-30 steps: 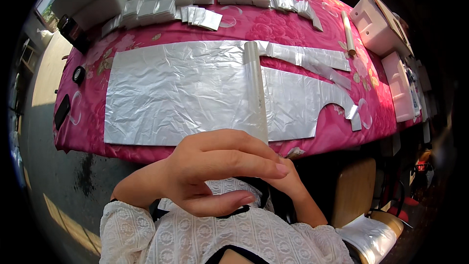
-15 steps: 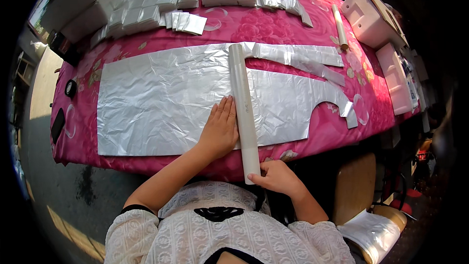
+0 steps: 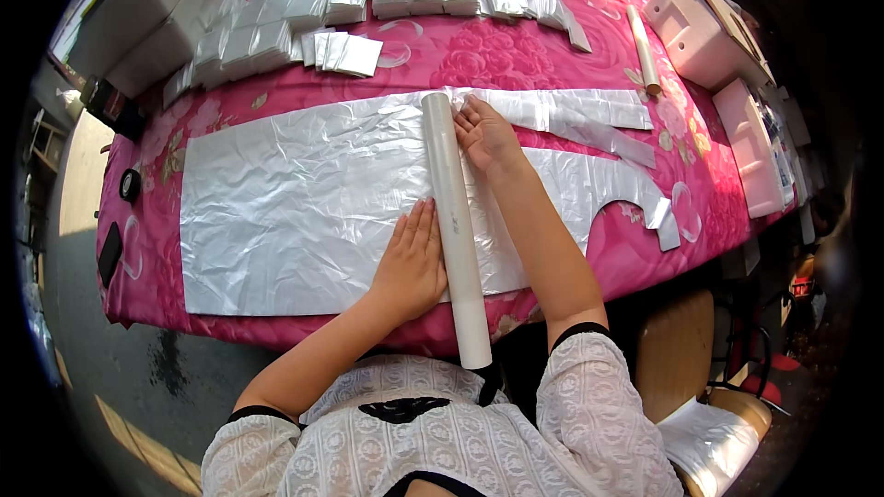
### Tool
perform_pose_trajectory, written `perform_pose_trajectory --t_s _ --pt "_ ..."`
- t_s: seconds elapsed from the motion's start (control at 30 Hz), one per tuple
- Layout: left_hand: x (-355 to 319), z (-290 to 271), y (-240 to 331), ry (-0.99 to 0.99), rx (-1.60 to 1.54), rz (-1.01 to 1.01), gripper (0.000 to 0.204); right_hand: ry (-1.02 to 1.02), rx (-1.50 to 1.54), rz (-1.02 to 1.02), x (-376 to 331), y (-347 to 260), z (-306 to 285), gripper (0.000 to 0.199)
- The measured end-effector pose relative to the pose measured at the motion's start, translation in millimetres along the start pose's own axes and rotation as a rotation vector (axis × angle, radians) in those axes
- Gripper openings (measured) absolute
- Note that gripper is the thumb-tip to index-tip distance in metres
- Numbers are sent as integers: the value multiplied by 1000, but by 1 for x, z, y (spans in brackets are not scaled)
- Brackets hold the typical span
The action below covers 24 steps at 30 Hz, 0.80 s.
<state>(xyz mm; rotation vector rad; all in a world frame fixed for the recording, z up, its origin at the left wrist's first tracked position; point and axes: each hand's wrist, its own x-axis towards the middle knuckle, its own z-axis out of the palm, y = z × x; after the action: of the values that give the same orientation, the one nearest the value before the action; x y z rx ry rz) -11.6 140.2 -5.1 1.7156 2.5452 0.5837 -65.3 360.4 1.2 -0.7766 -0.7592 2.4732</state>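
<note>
At the far left edge of the pink flowered tabletop (image 3: 516, 55) we see two small dark objects (image 3: 120, 212), and a white box (image 3: 138, 9) beyond them. Stacks of folded silvery squares (image 3: 276, 28) line the far side. A wide crinkled foil sheet (image 3: 295, 202) covers the middle. Our left hand (image 3: 412, 262) lies flat on it, fingers straight, grip released, touching the long white tube (image 3: 453, 221) that runs across the sheet and overhangs the near edge. Our right hand (image 3: 486, 133) presses the foil just beside the tube's far end, grip loose, grasping nothing. Further right lie cut foil strips (image 3: 599, 124), a second thin tube (image 3: 643, 48) and white foam trays (image 3: 700, 23).
</note>
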Motion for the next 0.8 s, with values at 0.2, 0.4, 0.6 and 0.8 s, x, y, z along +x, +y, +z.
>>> perform_pose_trajectory --t_s 0.2,0.4,0.6,0.8 --pt "-1 0 1 9 -77 2 58 29 370 -296 49 -127 -73 21" --pt "1 2 1 14 -19 14 58 -85 166 -605 14 -240 -85 25" --pt "-2 8 -3 23 -17 22 60 -617 -576 -659 -72 -42 104 38" --pt "-5 22 -13 150 88 105 65 -867 -1334 -511 -104 200 164 36"
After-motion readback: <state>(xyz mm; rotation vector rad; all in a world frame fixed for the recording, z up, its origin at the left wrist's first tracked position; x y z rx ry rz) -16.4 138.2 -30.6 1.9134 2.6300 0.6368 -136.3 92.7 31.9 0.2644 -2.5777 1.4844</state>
